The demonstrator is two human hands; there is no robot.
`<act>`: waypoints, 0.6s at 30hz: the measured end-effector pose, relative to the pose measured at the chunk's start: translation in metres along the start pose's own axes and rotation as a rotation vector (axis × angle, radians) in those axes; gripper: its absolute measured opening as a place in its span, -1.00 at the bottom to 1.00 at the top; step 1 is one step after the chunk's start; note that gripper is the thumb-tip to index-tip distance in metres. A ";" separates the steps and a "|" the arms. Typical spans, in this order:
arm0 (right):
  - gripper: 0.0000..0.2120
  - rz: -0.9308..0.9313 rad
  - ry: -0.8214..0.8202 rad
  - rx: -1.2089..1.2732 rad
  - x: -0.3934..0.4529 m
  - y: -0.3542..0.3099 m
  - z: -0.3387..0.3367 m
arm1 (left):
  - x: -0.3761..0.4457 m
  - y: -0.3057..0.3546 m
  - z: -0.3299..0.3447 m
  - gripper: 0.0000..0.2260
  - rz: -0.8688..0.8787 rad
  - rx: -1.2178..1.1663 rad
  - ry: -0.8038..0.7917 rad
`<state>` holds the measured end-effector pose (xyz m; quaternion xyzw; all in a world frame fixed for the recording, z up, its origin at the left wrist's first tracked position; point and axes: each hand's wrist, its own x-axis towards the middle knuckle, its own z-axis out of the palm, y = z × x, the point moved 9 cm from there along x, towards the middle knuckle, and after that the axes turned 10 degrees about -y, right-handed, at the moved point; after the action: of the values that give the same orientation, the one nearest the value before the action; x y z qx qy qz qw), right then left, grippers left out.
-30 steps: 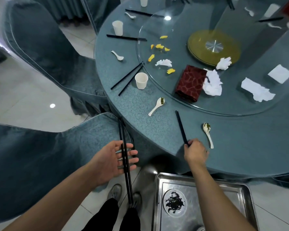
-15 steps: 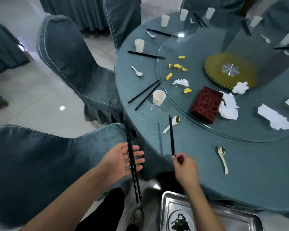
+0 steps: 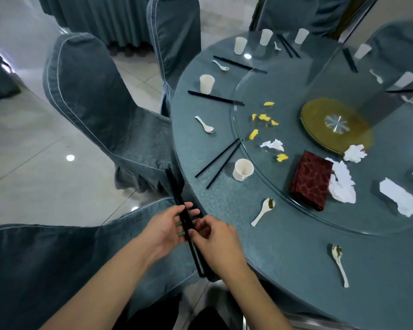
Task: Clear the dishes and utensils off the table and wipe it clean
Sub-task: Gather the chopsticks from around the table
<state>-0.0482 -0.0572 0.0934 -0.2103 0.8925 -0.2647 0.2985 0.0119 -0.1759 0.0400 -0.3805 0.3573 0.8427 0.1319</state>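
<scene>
**Counter stock, with your hands at the near edge**

- Counter: round, blue-grey cloth, fills the right of your view.
- Chairs: one covered chair right under your arms, another beyond it on the left.
- Glass turntable: sits on the counter, with a gold hub at its centre.
- Red napkin: folded, on the glass near its front rim, touching crumpled white tissues on its right.
- Your left hand: palm up, fingers spread, a bundle of black chopsticks lying across them, held off the counter's near-left edge over the chair.
- Your right hand: its grip is pinched onto the same bundle, fingertips meeting the sticks just beside your left fingers.
- Loose chopstick pair: on the cloth, far tips touching the glass rim, just left of a paper cup.
- More black chopsticks lie further back, beside a second cup.
- Spoons: a soiled one on the cloth near the red napkin; another soiled one nearer you on the right; a clean one on the far left.
- Yellow food scraps: scattered on the glass, left of the hub.
</scene>
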 end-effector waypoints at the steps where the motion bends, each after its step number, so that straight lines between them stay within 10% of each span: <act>1: -0.81 -0.007 0.026 -0.009 0.007 -0.005 -0.002 | 0.006 0.007 -0.005 -0.70 -0.001 0.002 0.005; 18: -0.39 0.320 -0.098 -0.477 0.246 0.054 0.001 | 0.054 0.039 -0.062 -0.73 -0.072 -0.123 0.061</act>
<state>-0.2398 -0.1463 -0.0430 -0.1436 0.9360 0.0134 0.3212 -0.0103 -0.2498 -0.0079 -0.4260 0.2948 0.8457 0.1276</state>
